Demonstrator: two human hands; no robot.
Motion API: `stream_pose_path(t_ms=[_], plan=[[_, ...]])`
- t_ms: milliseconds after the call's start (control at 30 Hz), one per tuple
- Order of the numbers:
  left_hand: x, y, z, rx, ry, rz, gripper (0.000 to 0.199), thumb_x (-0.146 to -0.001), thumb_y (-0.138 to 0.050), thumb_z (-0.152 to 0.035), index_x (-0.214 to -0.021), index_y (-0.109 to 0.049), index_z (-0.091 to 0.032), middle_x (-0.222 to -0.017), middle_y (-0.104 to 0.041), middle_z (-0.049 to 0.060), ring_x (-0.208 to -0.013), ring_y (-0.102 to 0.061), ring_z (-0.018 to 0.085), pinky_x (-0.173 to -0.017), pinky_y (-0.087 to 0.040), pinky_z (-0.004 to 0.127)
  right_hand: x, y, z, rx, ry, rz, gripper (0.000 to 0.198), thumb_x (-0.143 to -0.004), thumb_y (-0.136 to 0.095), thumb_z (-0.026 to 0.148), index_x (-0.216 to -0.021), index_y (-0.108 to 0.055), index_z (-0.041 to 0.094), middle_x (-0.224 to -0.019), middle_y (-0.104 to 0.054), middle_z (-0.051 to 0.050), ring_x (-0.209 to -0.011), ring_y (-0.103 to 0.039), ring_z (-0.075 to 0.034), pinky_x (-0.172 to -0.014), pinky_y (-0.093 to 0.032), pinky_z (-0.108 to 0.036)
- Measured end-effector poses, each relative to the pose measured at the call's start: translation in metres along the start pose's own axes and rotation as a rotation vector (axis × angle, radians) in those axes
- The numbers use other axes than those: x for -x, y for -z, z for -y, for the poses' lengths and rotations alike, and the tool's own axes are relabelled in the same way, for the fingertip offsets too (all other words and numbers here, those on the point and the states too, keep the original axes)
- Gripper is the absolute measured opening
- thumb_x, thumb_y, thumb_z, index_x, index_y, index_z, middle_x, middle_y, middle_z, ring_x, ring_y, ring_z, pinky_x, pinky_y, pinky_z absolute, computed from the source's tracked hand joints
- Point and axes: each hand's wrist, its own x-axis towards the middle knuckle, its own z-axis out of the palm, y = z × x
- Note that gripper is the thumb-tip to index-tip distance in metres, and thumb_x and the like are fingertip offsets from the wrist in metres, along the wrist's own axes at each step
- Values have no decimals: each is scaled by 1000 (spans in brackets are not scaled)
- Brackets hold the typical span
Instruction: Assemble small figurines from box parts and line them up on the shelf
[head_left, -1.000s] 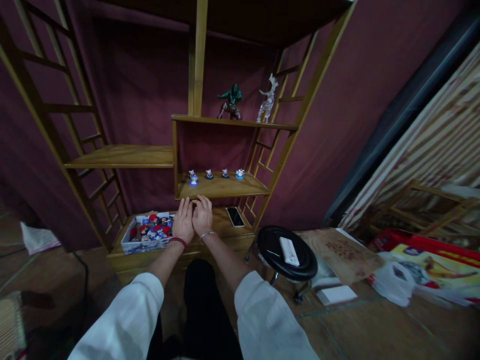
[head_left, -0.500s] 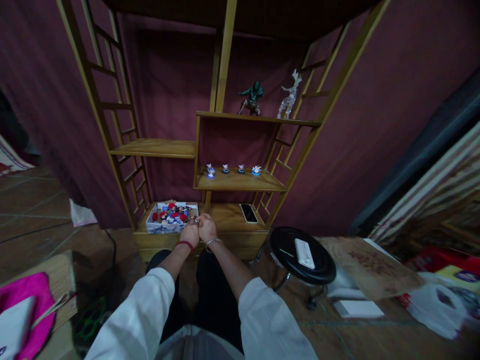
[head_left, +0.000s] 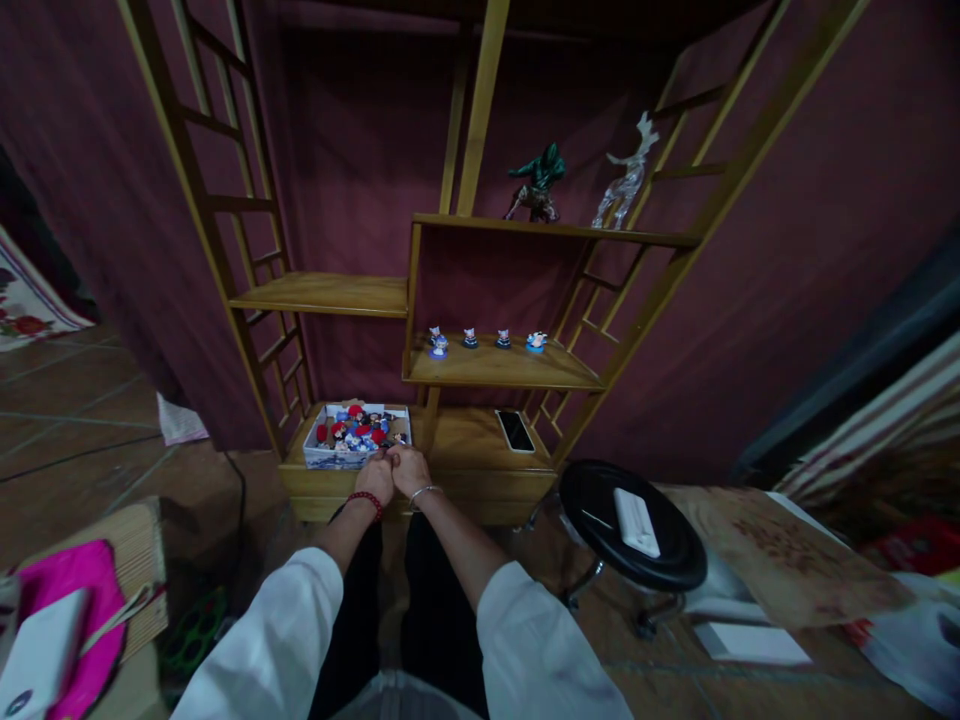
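Note:
My left hand (head_left: 375,478), with a red bead bracelet at the wrist, meets my right hand (head_left: 409,470), which wears a silver bangle. Both have their fingers curled and pressed together at the front of the cabinet's low shelf. Whatever is between the fingers, if anything, is hidden. Just beyond my left hand stands an open box (head_left: 335,461) with a blue-and-white pattern. Small figurines (head_left: 361,431) in red, blue and black lie jumbled inside it. On the shelf above, several little figurines (head_left: 470,339) stand in a row, one of them in front.
A phone (head_left: 516,431) lies on the low wooden shelf (head_left: 457,440). Higher up stand a green figure (head_left: 540,184) and a clear deer statue (head_left: 626,175). A black stool (head_left: 675,545) carrying a white object (head_left: 636,522) is to the right. At left a white device rests on pink cloth (head_left: 97,580).
The view has shifted, so the shelves appear farther right and slightly larger. My hands stay together and sit slightly lower in the picture; the box and figurines keep their places.

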Motion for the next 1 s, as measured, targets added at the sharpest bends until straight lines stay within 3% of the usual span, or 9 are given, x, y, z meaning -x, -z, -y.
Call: stream_pose_path(t_ms=[133,400,567,733,1000], plan=[[-12,-3,8,16,-13,-15,32,-81,-35,-14,-107,-55,-12,-108,-57,13,-101,-53,17,-86,-40,26,-14,-8,-1,-20,19,12,30,-77,-42,11,-92,-65,25,-93,-66,-2,-86,-60,-13,-75,-43,-20],[-37,-21,27,-44,-73,-22,39,-78,-30,-7,-108,-54,-7,-111,-57,15,-112,-46,17,-103,-20,32,-36,-17,-6,15,28,43,29,-77,-44,11,-94,-64,24,-96,-66,-2,-85,-61,-13,-74,-43,-20],[-41,-30,38,-58,43,7,39,-80,-33,-14,-114,-50,-7,-120,-52,15,-120,-37,22,-98,-26,37,-44,-23,-11,67,14,102,29,-78,-42,13,-95,-63,24,-93,-66,-3,-84,-60,-14,-73,-43,-21],[-49,-26,47,-80,1,65,35,-85,-27,-21,-105,-55,-14,-109,-59,12,-105,-50,19,-94,-29,33,-52,-26,-14,153,66,139,25,-79,-41,17,-85,-65,21,-84,-66,-6,-85,-58,-17,-73,-42,-24],[-66,-22,70,-131,-24,172,40,-88,-21,-27,-93,-59,-16,-99,-63,10,-96,-56,19,-86,-35,34,-61,-39,-22,178,175,139,17,-71,-50,14,-74,-66,19,-73,-66,-6,-87,-56,-18,-77,-40,-24]])
